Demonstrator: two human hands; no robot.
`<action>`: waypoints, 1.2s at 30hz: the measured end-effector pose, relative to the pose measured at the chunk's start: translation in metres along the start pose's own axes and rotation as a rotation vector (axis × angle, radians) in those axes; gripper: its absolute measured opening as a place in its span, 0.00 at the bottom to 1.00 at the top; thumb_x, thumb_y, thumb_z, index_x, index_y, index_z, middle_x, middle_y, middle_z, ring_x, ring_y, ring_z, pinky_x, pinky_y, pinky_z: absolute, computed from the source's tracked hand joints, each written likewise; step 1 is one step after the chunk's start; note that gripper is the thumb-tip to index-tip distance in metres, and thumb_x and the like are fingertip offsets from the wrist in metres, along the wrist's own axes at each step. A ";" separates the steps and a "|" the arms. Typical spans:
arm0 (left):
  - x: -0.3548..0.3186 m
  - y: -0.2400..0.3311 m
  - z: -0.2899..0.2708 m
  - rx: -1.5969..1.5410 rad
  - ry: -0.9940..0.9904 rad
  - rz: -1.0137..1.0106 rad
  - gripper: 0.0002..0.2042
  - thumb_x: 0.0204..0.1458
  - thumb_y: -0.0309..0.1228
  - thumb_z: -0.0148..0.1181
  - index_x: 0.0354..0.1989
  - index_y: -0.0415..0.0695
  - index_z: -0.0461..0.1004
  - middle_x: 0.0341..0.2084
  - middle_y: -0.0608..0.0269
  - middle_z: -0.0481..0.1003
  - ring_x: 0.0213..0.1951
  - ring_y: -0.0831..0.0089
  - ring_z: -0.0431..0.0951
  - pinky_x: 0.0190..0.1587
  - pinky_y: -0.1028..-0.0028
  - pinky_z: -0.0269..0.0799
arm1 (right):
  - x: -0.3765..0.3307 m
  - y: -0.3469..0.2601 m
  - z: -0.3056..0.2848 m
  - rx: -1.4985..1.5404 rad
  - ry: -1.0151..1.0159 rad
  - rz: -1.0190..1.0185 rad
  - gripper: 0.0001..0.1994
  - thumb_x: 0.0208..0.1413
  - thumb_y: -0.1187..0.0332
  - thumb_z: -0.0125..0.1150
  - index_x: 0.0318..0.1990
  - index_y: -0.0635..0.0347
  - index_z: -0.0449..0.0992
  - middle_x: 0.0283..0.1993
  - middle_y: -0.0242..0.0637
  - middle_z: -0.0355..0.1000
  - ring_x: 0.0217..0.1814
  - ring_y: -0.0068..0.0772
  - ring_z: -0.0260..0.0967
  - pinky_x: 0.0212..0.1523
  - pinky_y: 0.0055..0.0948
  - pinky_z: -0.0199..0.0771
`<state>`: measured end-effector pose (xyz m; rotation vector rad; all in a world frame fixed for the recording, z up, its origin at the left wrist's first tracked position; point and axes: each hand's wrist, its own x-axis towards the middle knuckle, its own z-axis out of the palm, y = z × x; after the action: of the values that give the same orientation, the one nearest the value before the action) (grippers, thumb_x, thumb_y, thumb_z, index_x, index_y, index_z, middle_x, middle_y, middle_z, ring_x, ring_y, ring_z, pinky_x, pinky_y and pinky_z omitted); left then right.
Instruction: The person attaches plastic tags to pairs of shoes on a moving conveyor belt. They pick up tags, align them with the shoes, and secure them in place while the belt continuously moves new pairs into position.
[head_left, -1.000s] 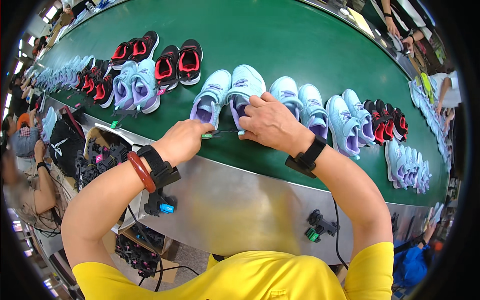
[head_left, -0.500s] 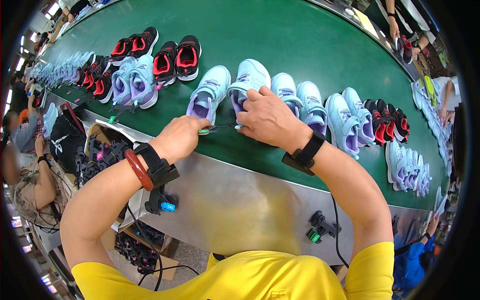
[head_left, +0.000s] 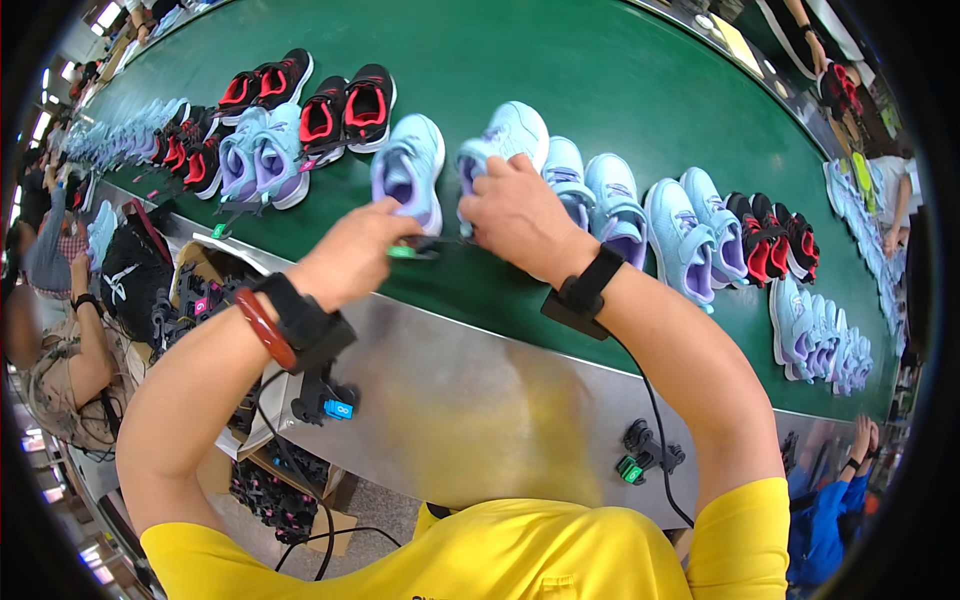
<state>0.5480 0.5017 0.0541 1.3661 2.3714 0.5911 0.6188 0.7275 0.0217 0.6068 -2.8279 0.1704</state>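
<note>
Green conveyor belt [head_left: 600, 60] carrying children's sneakers in pairs. Nearest the hands, one light-blue pair: left sneaker [head_left: 408, 170], right sneaker [head_left: 505, 140]. Left hand [head_left: 352, 250], fingers closed, pinches a small green-tipped tool [head_left: 410, 250] beside the left sneaker. Right hand [head_left: 520, 215] grips the right sneaker's heel.

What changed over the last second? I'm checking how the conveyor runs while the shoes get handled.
The pale blue and lilac sneaker pair drifted a little rightward along the green belt, and the right hand went with it. The left hand kept holding a small green-tipped tool at the pair's near end. The black and red sneakers shifted the same way; both hands stayed on the job.
</note>
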 end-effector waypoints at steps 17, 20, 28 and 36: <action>0.044 0.100 0.039 0.168 0.019 0.230 0.22 0.47 0.18 0.58 0.53 0.43 0.70 0.51 0.54 0.71 0.45 0.51 0.76 0.44 0.60 0.75 | -0.288 -0.040 -0.165 0.445 -0.664 0.603 0.18 0.41 0.64 0.71 0.40 0.59 0.75 0.36 0.43 0.73 0.43 0.50 0.72 0.44 0.42 0.73; 0.062 0.099 0.063 0.128 -0.014 0.230 0.18 0.47 0.19 0.59 0.48 0.42 0.69 0.47 0.56 0.70 0.42 0.50 0.76 0.41 0.59 0.74 | -0.324 -0.064 -0.151 0.346 -0.701 0.641 0.19 0.40 0.64 0.73 0.39 0.59 0.73 0.38 0.40 0.72 0.47 0.48 0.71 0.46 0.40 0.72; 0.062 0.098 0.089 0.007 0.121 0.351 0.05 0.50 0.22 0.57 0.34 0.42 0.68 0.33 0.56 0.70 0.29 0.51 0.75 0.30 0.59 0.72 | -0.328 -0.044 -0.151 0.635 -0.676 0.732 0.15 0.44 0.65 0.72 0.34 0.61 0.72 0.32 0.41 0.73 0.38 0.49 0.71 0.38 0.41 0.70; 0.053 0.096 0.098 0.096 0.070 0.368 0.06 0.49 0.23 0.61 0.33 0.41 0.71 0.32 0.57 0.71 0.27 0.56 0.76 0.28 0.62 0.73 | -0.199 -0.032 -0.103 1.416 -0.382 1.052 0.09 0.69 0.65 0.45 0.46 0.61 0.63 0.25 0.31 0.72 0.24 0.22 0.70 0.26 0.24 0.69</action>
<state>0.6405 0.6090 0.0150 1.8741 2.2380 0.6359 0.8300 0.7922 0.0708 -0.8574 -2.5391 2.4429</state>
